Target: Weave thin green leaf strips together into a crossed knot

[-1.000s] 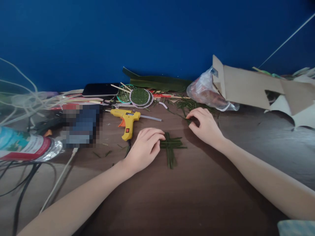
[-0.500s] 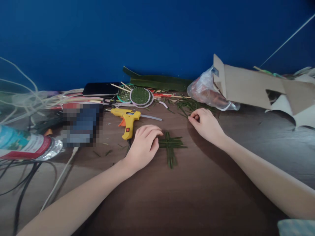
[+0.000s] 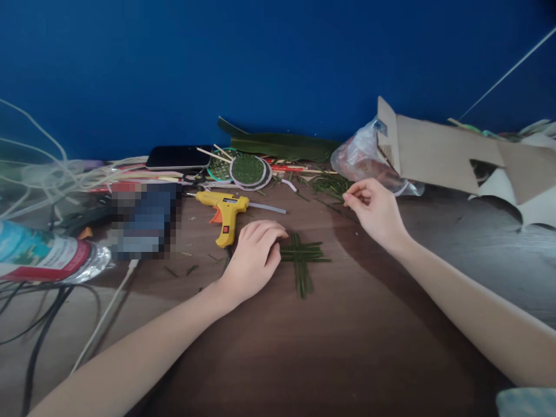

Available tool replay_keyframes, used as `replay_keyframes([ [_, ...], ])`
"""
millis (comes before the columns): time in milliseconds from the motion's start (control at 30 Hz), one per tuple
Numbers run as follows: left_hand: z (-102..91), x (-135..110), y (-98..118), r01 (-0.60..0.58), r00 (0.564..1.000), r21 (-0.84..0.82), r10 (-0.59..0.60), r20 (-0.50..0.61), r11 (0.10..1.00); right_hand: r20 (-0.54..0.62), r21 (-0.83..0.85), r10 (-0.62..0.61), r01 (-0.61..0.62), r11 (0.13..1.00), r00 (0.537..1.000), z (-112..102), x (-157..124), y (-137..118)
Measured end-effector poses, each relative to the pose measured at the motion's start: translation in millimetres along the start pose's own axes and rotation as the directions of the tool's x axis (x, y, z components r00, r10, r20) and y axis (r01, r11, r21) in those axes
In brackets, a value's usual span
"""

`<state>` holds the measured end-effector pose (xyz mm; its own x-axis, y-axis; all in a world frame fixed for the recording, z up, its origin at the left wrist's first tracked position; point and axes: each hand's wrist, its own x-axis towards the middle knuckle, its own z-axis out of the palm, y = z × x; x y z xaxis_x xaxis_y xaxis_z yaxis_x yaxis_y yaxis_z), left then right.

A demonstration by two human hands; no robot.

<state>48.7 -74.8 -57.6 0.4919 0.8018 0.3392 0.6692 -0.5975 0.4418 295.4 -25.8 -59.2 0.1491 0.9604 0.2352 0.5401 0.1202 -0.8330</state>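
A small cross of woven green leaf strips (image 3: 300, 255) lies flat on the brown table. At its left side rests my left hand (image 3: 256, 258), closed, with fingers bent over the left ends of the strips; the fingertips are partly hidden. Farther right, my right hand (image 3: 374, 209) is raised a little, thumb and forefinger pinched at the edge of a heap of loose leaf strips (image 3: 326, 184). A thin green strip seems to be in that pinch, though little of it shows. Beyond my left hand lies a yellow glue gun (image 3: 226, 211) with a glue stick in its back.
Round green woven pieces (image 3: 247, 169), a dark phone (image 3: 178, 157) and long leaves (image 3: 282, 146) lie along the blue wall. A plastic bag (image 3: 362, 153) and cut cardboard (image 3: 443, 150) stand at the right. Leftward are a bottle (image 3: 47, 252) and cables (image 3: 43, 341).
My right hand has moved slightly right and up, turning so its curled fingers show more. My left hand and the woven strips have stayed in place.
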Motion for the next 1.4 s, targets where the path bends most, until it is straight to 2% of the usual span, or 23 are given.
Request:
replay_keyframes([
  [67, -0.3, 0.1, -0.2, 0.015, 1.0, -0.002, -0.015, -0.001, 1.0, 0.012, 0.082, 0.002, -0.003, 0.997, 1.0, 0.7, -0.7, -0.5],
  [167, -0.3, 0.0, -0.9, 0.043, 0.999, 0.001, -0.043, -0.016, 0.999, 0.088, 0.14, -0.017, 0.005, 0.99, 0.996, 2.6, -2.4, -0.8],
  [267, 0.2, -0.2, -1.5, 0.058, 0.998, 0.014, -0.058, -0.028, 0.998, 0.127, 0.108, -0.034, 0.02, 0.994, 0.991, 3.7, -2.8, -0.1],
  [433, 1.2, -0.7, -1.9, 0.054, 0.998, 0.029, -0.053, -0.024, 0.998, 0.121, -0.032, -0.027, 0.031, 0.999, 0.992, 1.1, -2.3, -3.2],
  [567, 1.5, -0.8, -1.8, 0.05, 0.999, 0.03, -0.05, -0.015, 0.998, 0.125, -0.075, -0.035, 0.045, 0.996, 0.992, -0.2, -3.3, -7.0],
  [800, -0.2, 0.5, -0.1, 0.044, 0.999, 0.022, -0.044, -0.01, 0.999, 0.094, -0.105, -0.145, 0.155, 0.982, 0.985, 0.9, -3.3, -4.4],
  [967, -2.8, -0.6, 3.7, -0.061, 0.997, -0.021, 0.062, 0.044, 0.998, 0.17, -0.048, -0.063, 0.072, 0.996, 0.983, -1.2, -4.9, -8.6],
  [1033, -4.2, -0.6, 5.0, -0.053, 0.997, -0.032, 0.055, 0.062, 0.998, 0.221, -0.033, -0.061, 0.07, 0.997, 0.973, -2.4, -5.6, -10.7],
  [1100, -6.0, 0.1, 6.0, 0.002, 0.998, -0.044, 0.001, 0.067, 0.999, 0.287, -0.038, -0.079, 0.094, 0.995, 0.955, -4.0, -6.1, -13.0],
  [1167, -8.0, 1.4, 6.9, 0.066, 0.996, -0.065, -0.063, 0.057, 0.996, 0.382, -0.03, -0.127, 0.15, 0.988, 0.915, -5.5, -6.6, -15.4],
  [1300, -10.8, 4.3, 8.0, 0.138, 0.99, -0.102, -0.134, 0.05, 0.985, 0.594, 0.057, -0.22, 0.232, 0.971, 0.774, -8.0, -8.1, -21.5],
  [1367, -12.3, 5.7, 8.3, 0.165, 0.985, -0.127, -0.158, 0.065, 0.978, 0.662, 0.085, -0.207, 0.202, 0.976, 0.72, -8.6, -9.0, -25.1],
  [1400, -13.4, 6.5, 8.6, 0.183, 0.982, -0.148, -0.173, 0.075, 0.972, 0.681, 0.087, -0.185, 0.173, 0.981, 0.708, -8.7, -9.6, -26.9],
])
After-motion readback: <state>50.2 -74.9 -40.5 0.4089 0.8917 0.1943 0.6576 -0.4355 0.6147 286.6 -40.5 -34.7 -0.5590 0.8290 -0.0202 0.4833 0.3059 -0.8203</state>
